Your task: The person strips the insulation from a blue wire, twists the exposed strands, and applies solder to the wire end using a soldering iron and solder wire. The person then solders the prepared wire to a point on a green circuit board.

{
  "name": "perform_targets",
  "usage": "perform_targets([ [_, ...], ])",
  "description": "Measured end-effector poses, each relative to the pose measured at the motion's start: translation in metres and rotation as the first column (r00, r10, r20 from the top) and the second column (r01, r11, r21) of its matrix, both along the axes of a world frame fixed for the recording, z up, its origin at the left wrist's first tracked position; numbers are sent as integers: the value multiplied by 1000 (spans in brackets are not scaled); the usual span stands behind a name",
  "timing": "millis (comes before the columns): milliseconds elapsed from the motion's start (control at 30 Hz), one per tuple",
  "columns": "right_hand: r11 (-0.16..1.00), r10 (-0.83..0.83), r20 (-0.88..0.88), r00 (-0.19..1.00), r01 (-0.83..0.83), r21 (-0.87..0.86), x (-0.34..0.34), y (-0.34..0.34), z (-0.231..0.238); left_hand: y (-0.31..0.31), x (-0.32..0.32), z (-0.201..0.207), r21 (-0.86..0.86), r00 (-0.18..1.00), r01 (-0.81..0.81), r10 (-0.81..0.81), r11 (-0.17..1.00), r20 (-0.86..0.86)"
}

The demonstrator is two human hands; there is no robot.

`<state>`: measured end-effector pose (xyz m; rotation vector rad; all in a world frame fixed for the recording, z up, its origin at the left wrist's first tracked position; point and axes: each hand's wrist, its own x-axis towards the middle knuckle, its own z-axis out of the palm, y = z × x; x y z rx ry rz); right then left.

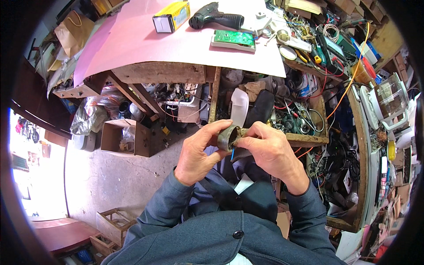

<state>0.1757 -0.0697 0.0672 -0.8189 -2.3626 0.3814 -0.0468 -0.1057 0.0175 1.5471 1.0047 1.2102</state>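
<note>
In front of my chest, above the open drawer's near edge, I hold a short, dull metal cylinder (224, 138) with an open end turned to the right. My left hand (198, 152) is closed round its left side, thumb below and fingers on top. My right hand (274, 151) pinches at the open end; whatever lies between its fingertips is too small to make out. A thin blue piece (232, 154), perhaps a wire, hangs below the cylinder's rim. The inside of the cylinder looks brownish and rough, and is partly hidden by my right fingers.
A pink sheet (132, 48) covers the bench, bearing a black pistol-shaped tool body (216, 20), a yellow box (173, 17) and a green circuit board (234, 39). The wooden drawer (304, 140) holds tools and wires. A cardboard box (126, 138) stands on the floor.
</note>
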Motion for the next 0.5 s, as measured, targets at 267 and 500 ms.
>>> perform_targets([
  [267, 1000, -4, -17, 1000, 4, -12, 0, 1, -2, 0, 0, -1, -39, 1000, -13, 13, 999, 1],
  [500, 999, -23, -50, 998, 22, -29, 1, 1, -1, 1, 1, 1, -66, 999, -16, 18, 998, 36],
])
